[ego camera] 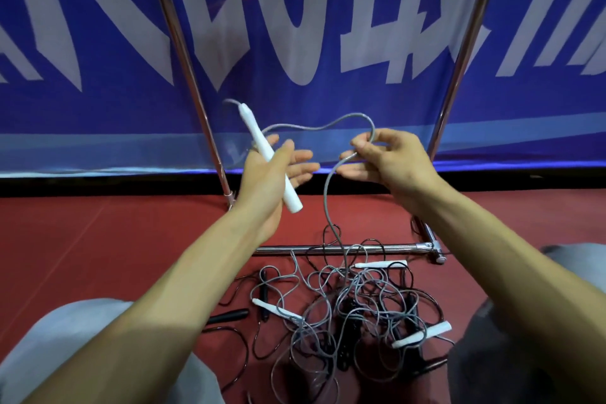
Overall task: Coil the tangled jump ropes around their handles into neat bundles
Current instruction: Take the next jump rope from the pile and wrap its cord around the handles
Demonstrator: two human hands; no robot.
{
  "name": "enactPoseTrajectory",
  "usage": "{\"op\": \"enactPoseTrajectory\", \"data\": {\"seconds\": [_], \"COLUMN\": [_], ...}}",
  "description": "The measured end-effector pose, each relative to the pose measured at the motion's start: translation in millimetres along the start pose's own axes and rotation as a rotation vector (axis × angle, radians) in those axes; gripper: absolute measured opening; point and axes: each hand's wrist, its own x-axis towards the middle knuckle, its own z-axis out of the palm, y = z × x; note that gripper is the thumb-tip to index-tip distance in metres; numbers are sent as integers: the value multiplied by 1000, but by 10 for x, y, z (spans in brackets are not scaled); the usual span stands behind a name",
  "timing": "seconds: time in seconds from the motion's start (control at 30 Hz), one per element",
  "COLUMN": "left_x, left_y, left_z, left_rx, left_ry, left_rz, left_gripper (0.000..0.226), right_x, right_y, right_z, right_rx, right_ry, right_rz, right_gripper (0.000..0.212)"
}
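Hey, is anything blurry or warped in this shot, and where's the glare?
Head view: the left hand gripping the white plastic jump-rope handle looks slightly motion-softened; the right hand pinching the grey cord is crisper; wide-angle distortion splays the chrome frame poles outward; glare streaks the chrome floor bar; the tangled rope pile on the red floor reads sharp.

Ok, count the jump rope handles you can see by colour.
White handles: 4, one in the left hand, three on the floor.
Black handles: 2 plainly visible; the tangle may hide more.
Total: 6 plainly visible.
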Motion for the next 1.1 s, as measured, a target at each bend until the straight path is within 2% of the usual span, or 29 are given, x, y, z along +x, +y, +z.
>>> {"op": "enactPoseTrajectory", "data": {"seconds": [0.1,0.17,0.3,0.37,0.47,0.6,0.7,0.8,0.87,0.97,1.03,1.1], "left_x": [-53,-105,-221,-253,-268,-222,-163,-118,-93,-52,-27,-6], "left_y": [-133,-187,-260,-281,-327,-345,-298,-209,-129,-7,66,132], "left_z": [83,114,179,177,177,174,173,162,151,149,131,83], "left_rx": [135,251,331,368,367,340,220,74,-39,-192,-287,-370], "left_ry": [-123,-254,-506,-532,-463,-263,-153,-92,-73,-63,-49,-30], "left_rz": [-126,-188,-238,-244,-254,-198,-145,-85,-58,-27,-16,-16], "left_gripper": [35,32,25,22,10,8,9,9,7,9,11,11], "right_x": [-15,-4,47,76,107,123,114,97,71,-4,-58,-110], "right_y": [-121,-183,-201,-184,-178,-124,-44,59,128,249,335,401], "right_z": [-36,-88,-272,-299,-279,-273,-242,-165,-116,-48,1,68], "right_rx": [104,185,385,487,488,325,-22,-211,-448,-742,-770,-788], "right_ry": [1,29,143,170,154,99,55,-48,-173,-481,-688,-800], "right_rz": [-42,-48,-8,31,38,6,-16,47,29,74,165,185], "right_gripper": [9,10,9,8,7,9,9,14,23,37,41,33]}}
